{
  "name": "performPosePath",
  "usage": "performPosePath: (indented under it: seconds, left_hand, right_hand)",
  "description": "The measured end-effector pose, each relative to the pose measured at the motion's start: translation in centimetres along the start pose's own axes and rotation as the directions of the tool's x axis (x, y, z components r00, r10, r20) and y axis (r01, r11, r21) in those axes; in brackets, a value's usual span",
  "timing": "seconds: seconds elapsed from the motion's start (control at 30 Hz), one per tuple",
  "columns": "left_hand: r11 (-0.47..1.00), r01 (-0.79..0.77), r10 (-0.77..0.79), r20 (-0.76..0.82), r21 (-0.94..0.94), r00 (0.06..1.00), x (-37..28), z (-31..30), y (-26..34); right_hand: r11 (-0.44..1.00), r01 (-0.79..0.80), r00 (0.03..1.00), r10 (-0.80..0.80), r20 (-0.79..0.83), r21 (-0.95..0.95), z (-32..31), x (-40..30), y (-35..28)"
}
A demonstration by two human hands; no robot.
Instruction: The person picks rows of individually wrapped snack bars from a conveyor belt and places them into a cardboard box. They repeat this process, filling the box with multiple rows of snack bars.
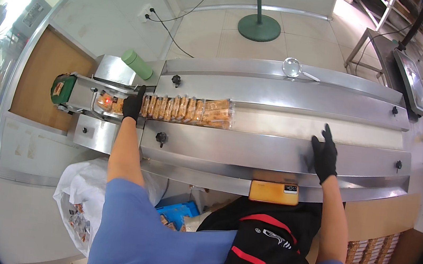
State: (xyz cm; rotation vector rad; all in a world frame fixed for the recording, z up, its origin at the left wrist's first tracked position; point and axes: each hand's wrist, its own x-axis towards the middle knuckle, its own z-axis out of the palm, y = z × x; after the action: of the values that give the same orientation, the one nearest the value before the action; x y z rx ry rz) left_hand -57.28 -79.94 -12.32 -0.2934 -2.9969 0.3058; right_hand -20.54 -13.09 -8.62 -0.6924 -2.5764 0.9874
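Observation:
My left hand (pixel 133 106), in a black glove, rests on the row of packets at the left end of the conveyor channel; whether it grips one is hidden. Right of it, clear-wrapped packets of brown food (pixel 176 108) stand on edge, packed side by side, and the last ones lean flat at the row's right end. Left of the hand, more packets (pixel 104 100) lie under a metal bar with a red light spot on them. My right hand (pixel 324 153), also black-gloved, hovers with fingers apart over the near steel plate, holding nothing, beside the white conveyor belt (pixel 316 128).
A green bottle (pixel 137 64) lies at the back left. A magnifying glass (pixel 292 67) lies on the far ledge, a yellow phone (pixel 274 192) on the near edge. Black knobs stick up from the plates. Below are a white sack (pixel 82 183) and a cardboard box (pixel 384 219) with stacked packets.

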Motion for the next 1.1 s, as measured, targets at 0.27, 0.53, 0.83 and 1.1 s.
performPosePath:
  seconds: [0.27,0.53,0.83,1.1]
  left_hand:
    - [0.718,-0.391,0.322,-0.224,-0.575,0.92,-4.1,-3.5,17.2]
    - [0.477,-0.219,0.256,-0.104,-0.851,0.961,-9.0,-9.5,30.3]
    - [0.153,-0.082,0.319,-0.03,-0.985,0.947,-9.9,-7.1,30.0]
    - [0.065,-0.072,0.299,-0.049,-0.995,0.953,-10.3,-8.7,32.4]
  right_hand:
    - [0.988,0.133,0.97,-0.113,0.217,-0.082,4.4,6.6,7.3]
    - [0.856,-0.341,0.93,0.248,0.27,0.388,0.9,9.8,6.9]
    - [0.975,-0.221,0.959,0.217,0.18,0.004,2.4,7.2,-3.0]
    - [0.953,-0.005,1.0,0.01,0.015,-0.302,1.7,5.1,-12.0]
